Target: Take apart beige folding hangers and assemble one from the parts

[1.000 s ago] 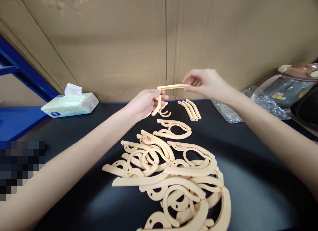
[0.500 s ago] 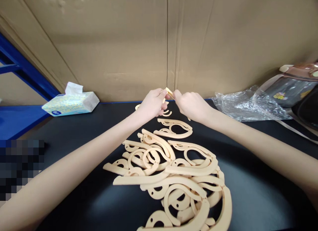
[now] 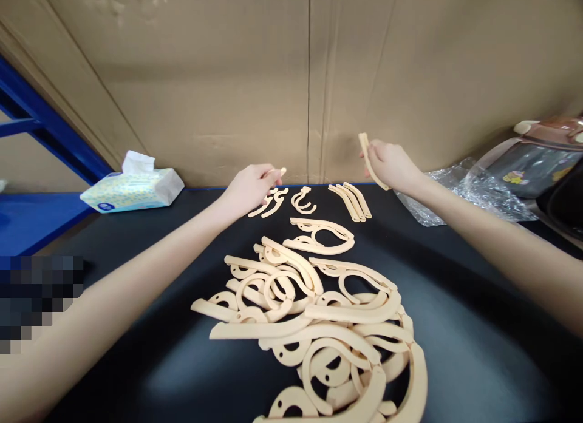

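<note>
My left hand [image 3: 253,187] is closed on a small beige hanger piece [image 3: 283,170]; only its tip shows past the fingers. Below it lie several curved hanger parts [image 3: 274,203], partly hidden by the hand. Raised at the back right, my right hand [image 3: 390,163] grips a slim, curved hanger arm [image 3: 365,145], which tilts upward. Just left of and below that hand, loose curved arms [image 3: 351,202] rest side by side on the table. Between the hands sit hanger hooks [image 3: 303,201]. One folded beige hanger [image 3: 339,249] lies nearer me.
A heap of folded hangers [image 3: 273,331] covers the middle front of the black table [image 3: 159,241]. Back left stands a tissue pack [image 3: 136,189], beside a blue frame [image 3: 50,128]. Clear plastic wrap [image 3: 464,195] and a bottle [image 3: 523,162] are at right. Cardboard [image 3: 218,95] rises behind.
My hands, close together before, have moved apart. The left went left with a small piece; the right went right and up with a hanger arm. The laid-out parts behind them now show.
</note>
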A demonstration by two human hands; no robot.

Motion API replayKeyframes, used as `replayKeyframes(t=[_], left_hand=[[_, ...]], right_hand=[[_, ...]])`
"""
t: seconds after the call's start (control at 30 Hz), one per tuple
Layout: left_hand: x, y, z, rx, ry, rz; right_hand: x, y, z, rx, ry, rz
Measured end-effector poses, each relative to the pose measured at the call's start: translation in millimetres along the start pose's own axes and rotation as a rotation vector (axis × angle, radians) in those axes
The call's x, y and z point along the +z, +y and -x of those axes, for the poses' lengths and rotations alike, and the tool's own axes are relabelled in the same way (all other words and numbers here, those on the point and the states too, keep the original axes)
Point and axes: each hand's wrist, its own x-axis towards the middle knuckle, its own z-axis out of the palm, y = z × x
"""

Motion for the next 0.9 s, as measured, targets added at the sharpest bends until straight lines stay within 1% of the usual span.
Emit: replayKeyframes(t=[0.03, 0.1, 0.17, 0.2, 0.27, 0.33, 0.37, 0.4, 0.43, 0.5, 0.53, 0.57, 0.63, 0.73, 0.9], left_hand=[[-1.8, -10, -4, -0.031, -0.04, -0.037], [-3.3, -29, -9, -0.063, -0.065, -0.093], [-2.0, -41, -10, -0.071, -0.049, -0.16], [-0.6, -43, -8, -0.067, -0.027, -0.199], [3.2, -39, 0, -0.029, 0.043, -0.273], [7.6, -26, 10, 0.07, 0.096, -0.337], [9.8, -17, 16, 0.177, 0.083, -0.397], [12.0, -7, 22, 0.268, 0.033, -0.421], [14.3, 2, 27, 0.34, -0.045, -0.436], [19.0, 18, 37, 0.436, -0.232, -0.49], [21.3, 23, 40, 0.472, -0.287, -0.519], [23.4, 26, 43, 0.492, -0.317, -0.547], [26.7, 27, 44, 0.508, -0.316, -0.589], [27.7, 22, 40, 0.496, -0.306, -0.616], [23.3, 19, 31, 0.392, -0.379, -0.496]], right_hand=[[-1, 9, 3, -0.011, 0.086, -0.003], [0, 23, 11, 0.005, 0.161, 0.02], [3, 32, 21, 0.016, 0.2, 0.06], [5, 35, 26, 0.017, 0.219, 0.088], [8, 40, 34, 0.007, 0.269, 0.14], [9, 44, 40, -0.008, 0.321, 0.15], [9, 45, 42, -0.013, 0.34, 0.139], [9, 46, 43, -0.016, 0.351, 0.13], [8, 47, 44, -0.02, 0.352, 0.133], [9, 48, 47, -0.037, 0.333, 0.162], [9, 49, 49, -0.047, 0.314, 0.185], [10, 50, 51, -0.056, 0.289, 0.215], [14, 52, 56, -0.075, 0.23, 0.286], [19, 55, 65, -0.116, 0.139, 0.378], [26, 59, 74, -0.231, 0.008, 0.378]])
